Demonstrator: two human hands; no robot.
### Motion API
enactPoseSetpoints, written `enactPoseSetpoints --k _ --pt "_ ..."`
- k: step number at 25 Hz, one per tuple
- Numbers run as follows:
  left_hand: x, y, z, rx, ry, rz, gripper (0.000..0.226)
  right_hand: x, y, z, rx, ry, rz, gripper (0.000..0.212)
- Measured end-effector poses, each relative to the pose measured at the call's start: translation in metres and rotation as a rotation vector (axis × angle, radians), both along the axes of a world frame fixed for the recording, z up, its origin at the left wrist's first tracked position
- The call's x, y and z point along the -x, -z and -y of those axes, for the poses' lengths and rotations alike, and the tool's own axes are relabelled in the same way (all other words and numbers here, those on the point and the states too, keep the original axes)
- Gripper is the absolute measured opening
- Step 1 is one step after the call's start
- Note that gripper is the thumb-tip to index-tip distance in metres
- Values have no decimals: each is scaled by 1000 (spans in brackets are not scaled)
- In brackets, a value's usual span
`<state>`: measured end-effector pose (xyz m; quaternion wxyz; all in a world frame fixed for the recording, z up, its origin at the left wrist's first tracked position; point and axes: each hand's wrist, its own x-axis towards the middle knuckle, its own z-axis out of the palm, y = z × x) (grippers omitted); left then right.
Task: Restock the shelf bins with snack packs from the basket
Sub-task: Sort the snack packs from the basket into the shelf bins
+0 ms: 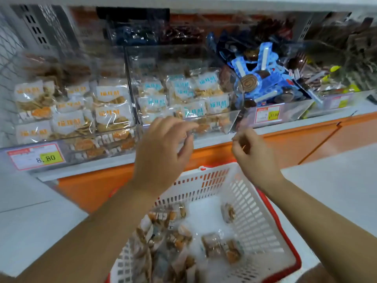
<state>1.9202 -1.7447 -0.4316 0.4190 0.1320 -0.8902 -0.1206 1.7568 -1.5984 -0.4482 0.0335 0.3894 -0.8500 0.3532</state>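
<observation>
- Head view: the basket, white with a red rim, sits low in the middle, below the shelf with its orange front.
- Loose packs lie on the basket floor, most heaped at its near left side. A few lie apart toward the right wall.
- Three clear bins stand side by side on the shelf.
- The left bin is stacked with orange packs and carries a price tag on its front.
- The middle bin holds teal packs, piled up to its front lip.
- The right bin holds blue packs and has a second tag.
- The left hand is raised above the basket's far rim, reaching to the front lip of the middle bin.
- Its fingers are loosely curved and spread, with the thumb held apart below them. Nothing shows in its grasp, and the fingertips are at or just beside the lip.
- The right hand hangs over the basket's far right corner, short of the shelf edge, between the middle and right bins.
- Its fingers are curled in with the tips close together. Blur hides whether they pinch anything, so I cannot tell.
- The two hands are apart, neither touching the basket.
</observation>
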Motion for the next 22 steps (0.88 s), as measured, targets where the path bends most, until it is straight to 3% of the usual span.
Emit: enactPoseSetpoints --k 1,3,5,8,11,14,18,20,22 --pt "-8 27 -17 -83 42 143 24 -4 37 -8 -297 -96 110 7" --pt "-27 89 -42 -422 72 611 29 -10 105 -26 -821 -257 343 22" --pt "-54 152 -57 -691 127 1006 31 -15 157 -46 -1072 -290 494 40" --pt "-85 207 -71 -729 112 1257 17 -22 205 -66 -1278 -254 552 52" --pt "-93 220 -72 -834 70 1241 31 -25 244 -71 -1281 -198 462 50" --pt "-93 219 -67 -1001 23 1124 30 -32 266 -75 -1368 -247 328 51" --pt "-93 218 -64 -1011 -45 1125 33 -36 268 -74 -1483 -272 79 40" --pt "-91 215 -64 -1021 -52 1113 36 -34 261 -72 -1442 -252 123 43" --pt "-89 210 -66 -1046 -53 1084 39 -32 239 -62 -1251 -215 391 38"
